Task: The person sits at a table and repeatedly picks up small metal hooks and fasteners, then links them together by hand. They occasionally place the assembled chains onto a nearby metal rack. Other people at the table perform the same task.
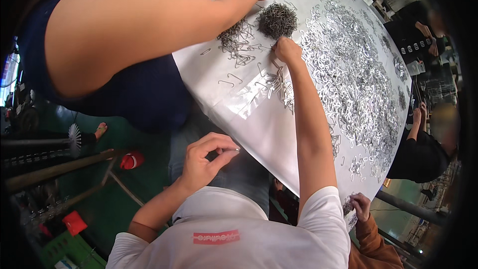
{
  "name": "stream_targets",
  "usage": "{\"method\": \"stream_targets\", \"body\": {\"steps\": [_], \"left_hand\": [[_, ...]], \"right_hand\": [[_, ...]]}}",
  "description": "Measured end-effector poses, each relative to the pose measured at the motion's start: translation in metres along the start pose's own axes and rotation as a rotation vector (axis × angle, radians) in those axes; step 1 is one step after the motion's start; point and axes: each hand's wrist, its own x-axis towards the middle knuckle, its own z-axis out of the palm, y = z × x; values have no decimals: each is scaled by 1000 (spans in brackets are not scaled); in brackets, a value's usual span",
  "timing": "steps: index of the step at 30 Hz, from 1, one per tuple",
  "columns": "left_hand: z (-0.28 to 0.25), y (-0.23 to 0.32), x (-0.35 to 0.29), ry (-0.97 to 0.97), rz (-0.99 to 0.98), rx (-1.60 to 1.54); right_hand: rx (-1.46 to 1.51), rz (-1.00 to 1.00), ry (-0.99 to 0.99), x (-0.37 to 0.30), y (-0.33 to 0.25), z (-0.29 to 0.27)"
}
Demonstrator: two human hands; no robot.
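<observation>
My left hand (pixel 206 159) is in front of the table's near edge, thumb and forefinger curled together in a pinch. A small pale glint shows at its fingertips, too small to name. Over the white table (pixel 274 144) reaches my right arm. My right hand (pixel 288 51) is closed at the near edge of a dark heap of bent wire hooks (pixel 278 20); whatever its fingers grip is hidden. Shinier hooks (pixel 281 89) lie partly under my right forearm. A few loose wire hooks (pixel 233 78) lie nearer the edge, left of that arm.
A broad spread of silvery hooks (pixel 353 79) covers the table's right part. On my left, a co-worker's bare arm (pixel 164 20) reaches across to another small pile. Other people work around the far and right edges; an orange-brown sleeve (pixel 371 241) is at lower right.
</observation>
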Motion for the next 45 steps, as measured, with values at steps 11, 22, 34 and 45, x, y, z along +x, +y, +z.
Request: {"method": "stream_targets", "body": {"steps": [11, 22, 34, 45], "left_hand": [[7, -17, -7, -15, 79, 1], [15, -14, -14, -4, 109, 24], [30, -23, -10, 59, 193, 74], [46, -31, 1, 67, 166, -14]], "right_hand": [[1572, 179, -56, -226, -43, -43], [1965, 340, -31, -329, -100, -78], [1724, 150, 298, -327, -114, -56], [1771, 232, 293, -322, -98, -63]]}}
